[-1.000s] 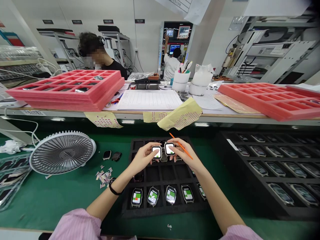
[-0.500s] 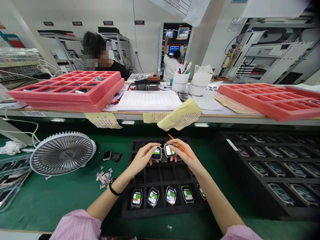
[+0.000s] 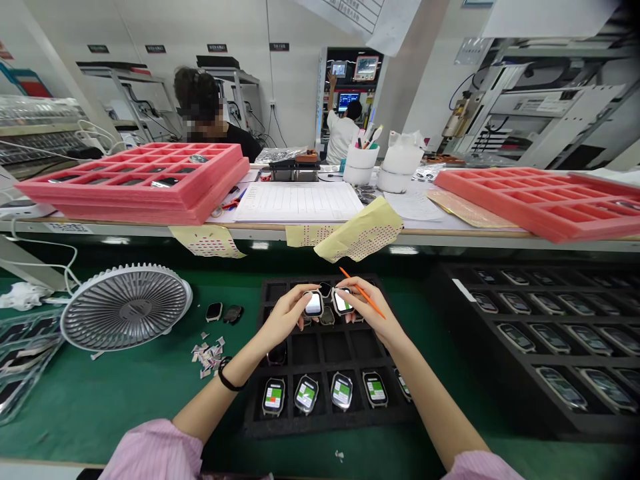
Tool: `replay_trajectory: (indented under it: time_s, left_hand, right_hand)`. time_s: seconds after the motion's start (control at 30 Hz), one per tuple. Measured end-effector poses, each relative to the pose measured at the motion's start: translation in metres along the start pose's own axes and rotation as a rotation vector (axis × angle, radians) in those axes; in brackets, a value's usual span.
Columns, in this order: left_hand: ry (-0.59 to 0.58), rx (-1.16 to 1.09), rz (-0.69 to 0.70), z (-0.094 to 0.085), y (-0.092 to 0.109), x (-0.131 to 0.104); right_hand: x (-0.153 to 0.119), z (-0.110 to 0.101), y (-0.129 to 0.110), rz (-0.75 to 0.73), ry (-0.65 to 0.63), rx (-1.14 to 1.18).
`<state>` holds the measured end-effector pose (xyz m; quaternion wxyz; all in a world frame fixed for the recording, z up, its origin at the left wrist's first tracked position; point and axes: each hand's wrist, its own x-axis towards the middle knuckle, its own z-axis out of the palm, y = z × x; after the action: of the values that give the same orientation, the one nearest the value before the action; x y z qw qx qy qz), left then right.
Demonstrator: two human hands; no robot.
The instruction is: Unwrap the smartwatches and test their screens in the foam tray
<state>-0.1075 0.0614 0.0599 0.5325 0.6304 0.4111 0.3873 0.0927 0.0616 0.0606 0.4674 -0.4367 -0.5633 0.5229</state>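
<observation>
My left hand (image 3: 291, 311) grips a smartwatch body (image 3: 313, 305) by its edges; its screen is lit mostly white. In my right hand (image 3: 367, 303) is a second smartwatch body (image 3: 343, 301), its screen lit white with some green. An orange stick (image 3: 361, 293), pen-like, also lies across the right hand, tucked against the fingers. Both hands are above a black foam tray (image 3: 334, 427). Its front row holds several watches with green and white screens, such as this lit watch (image 3: 342, 391). Dark watches sit behind, partly hidden by my hands.
A grey fan (image 3: 127, 307) stands at left, near two dark watch pieces (image 3: 223, 312) and scattered small labels (image 3: 209, 357). At right is another black tray (image 3: 480, 373) of watches. Pink foam trays (image 3: 200, 193) and a paper form (image 3: 300, 201) occupy the shelf. Two people are beyond.
The left watch's screen has turned from dark with green to mostly white. The right watch has shifted slightly right, away from the left one. Both hands keep their hold.
</observation>
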Motion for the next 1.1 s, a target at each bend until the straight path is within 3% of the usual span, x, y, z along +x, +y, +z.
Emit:
replay_trajectory:
  time_s: [0.4, 0.57, 0.87, 1.1]
  left_hand:
    - [-0.072, -0.065, 0.008, 0.0004, -0.0073, 0.0003]
    - [-0.096, -0.077, 0.014, -0.0006, -0.0066, 0.0005]
    - [0.003, -0.031, -0.027, -0.0023, -0.0003, -0.0003]
    - [0.049, 0.028, -0.026, -0.0046, -0.0006, 0.002]
  right_hand:
    - [0.0005, -0.0077, 0.0023, -0.044, -0.161, -0.067]
    - [0.0013, -0.0066, 0.0024, -0.046, -0.121, -0.064]
    - [-0.0007, -0.0006, -0.0023, 0.015, 0.016, -0.039]
    - [-0.0001, -0.0036, 0.0012, -0.002, -0.066, -0.032]
